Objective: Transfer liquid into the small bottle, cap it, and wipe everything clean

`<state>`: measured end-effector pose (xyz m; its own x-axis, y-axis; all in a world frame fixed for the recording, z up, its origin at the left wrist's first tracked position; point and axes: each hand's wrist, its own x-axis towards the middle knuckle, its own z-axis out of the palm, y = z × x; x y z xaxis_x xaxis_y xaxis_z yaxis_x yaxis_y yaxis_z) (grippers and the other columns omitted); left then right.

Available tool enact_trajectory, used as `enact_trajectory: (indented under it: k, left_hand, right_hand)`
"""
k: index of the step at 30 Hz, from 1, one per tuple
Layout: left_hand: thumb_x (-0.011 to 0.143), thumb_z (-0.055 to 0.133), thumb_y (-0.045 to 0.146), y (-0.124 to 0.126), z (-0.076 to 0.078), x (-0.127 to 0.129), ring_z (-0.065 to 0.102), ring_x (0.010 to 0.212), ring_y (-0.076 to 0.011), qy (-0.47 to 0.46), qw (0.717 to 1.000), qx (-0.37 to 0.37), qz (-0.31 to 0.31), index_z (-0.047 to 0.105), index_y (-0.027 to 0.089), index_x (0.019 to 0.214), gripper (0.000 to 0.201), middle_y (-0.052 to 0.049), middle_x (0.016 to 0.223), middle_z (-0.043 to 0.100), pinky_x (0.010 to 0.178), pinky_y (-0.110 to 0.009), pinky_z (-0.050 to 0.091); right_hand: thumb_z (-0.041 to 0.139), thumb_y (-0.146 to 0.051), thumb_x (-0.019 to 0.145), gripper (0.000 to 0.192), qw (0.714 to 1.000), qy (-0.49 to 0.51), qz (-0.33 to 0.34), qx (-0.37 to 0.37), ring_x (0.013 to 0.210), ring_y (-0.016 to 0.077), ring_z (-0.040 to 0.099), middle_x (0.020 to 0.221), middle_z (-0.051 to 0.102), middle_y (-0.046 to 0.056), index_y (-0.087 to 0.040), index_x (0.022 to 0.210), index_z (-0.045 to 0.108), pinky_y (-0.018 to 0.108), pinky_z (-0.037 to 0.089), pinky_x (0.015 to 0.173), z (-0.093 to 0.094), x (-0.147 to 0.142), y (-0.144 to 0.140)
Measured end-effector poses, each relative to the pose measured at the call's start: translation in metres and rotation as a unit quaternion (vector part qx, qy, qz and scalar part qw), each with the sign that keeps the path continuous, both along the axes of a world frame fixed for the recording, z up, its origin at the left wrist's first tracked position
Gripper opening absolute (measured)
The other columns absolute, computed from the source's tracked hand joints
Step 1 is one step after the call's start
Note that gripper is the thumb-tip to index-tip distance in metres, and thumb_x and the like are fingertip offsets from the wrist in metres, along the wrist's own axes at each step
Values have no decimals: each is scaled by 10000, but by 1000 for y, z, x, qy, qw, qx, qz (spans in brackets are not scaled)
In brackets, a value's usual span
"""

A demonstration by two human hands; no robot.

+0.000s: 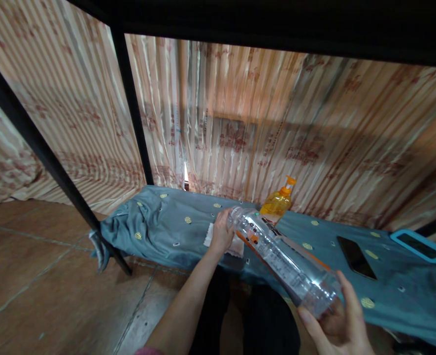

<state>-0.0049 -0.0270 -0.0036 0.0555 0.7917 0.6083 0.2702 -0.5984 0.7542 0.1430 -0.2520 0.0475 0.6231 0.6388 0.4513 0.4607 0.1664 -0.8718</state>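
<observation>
A: Status of the clear plastic bottle with the printed label [282, 259]?

B: Held tilted in the air over the near edge of the bed, neck end up and away, base low and near. The right hand [338, 325] is wrapped under the base, fingers closed on it. The left hand [222, 232] is closed around the neck end, at the cap.

A: Grip advice?

B: The base should be kept locked by the right hand, so the body cannot spin. Any turning at the cap is best done by the left hand alone. Thin wall, likely to dent if squeezed hard. A light clamp is advised. Tilt should be kept neck-up.

A: Contents?

B: Looks empty or nearly so; cannot be confirmed. Body is transparent and ribbed. Small dark print on the label, an orange band along its far side.

A: Surroundings?

B: Teal bedsheet with yellow dots [166, 222] on the bed. A white cloth or tissue [236, 245] lies just under the left hand. An orange-yellow pump bottle [277, 202] stands behind. A black phone [356, 257] lies flat to the right, and a tablet in a blue case [420, 245] is further right. Striped curtain [258, 123] at the back.
</observation>
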Motion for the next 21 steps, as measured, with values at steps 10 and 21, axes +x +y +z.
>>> enact_trajectory:
  k: [10, 21]
  left_hand:
    - [872, 527, 210, 1, 0, 0, 602, 1048, -259, 1, 1000, 3, -1, 593, 171, 1143, 282, -108, 1085, 664, 953, -416, 473]
    - [883, 504, 228, 0, 0, 1, 591, 1082, -275, -12, 1000, 2, 2, 596, 152, 1146, 289, -129, 1120, 663, 977, -444, 463]
  right_hand:
    - [719, -617, 724, 988, 999, 37, -28, -9, 1000, 285, 660, 1204, 627, 141, -130, 1501, 351, 368, 556, 852, 22, -28, -2]
    - [764, -599, 673, 1025, 999, 23, -36, -11, 935, 270, 665, 1167, 642, 145, -115, 1487, 372, 349, 566, 790, 9, -18, 0]
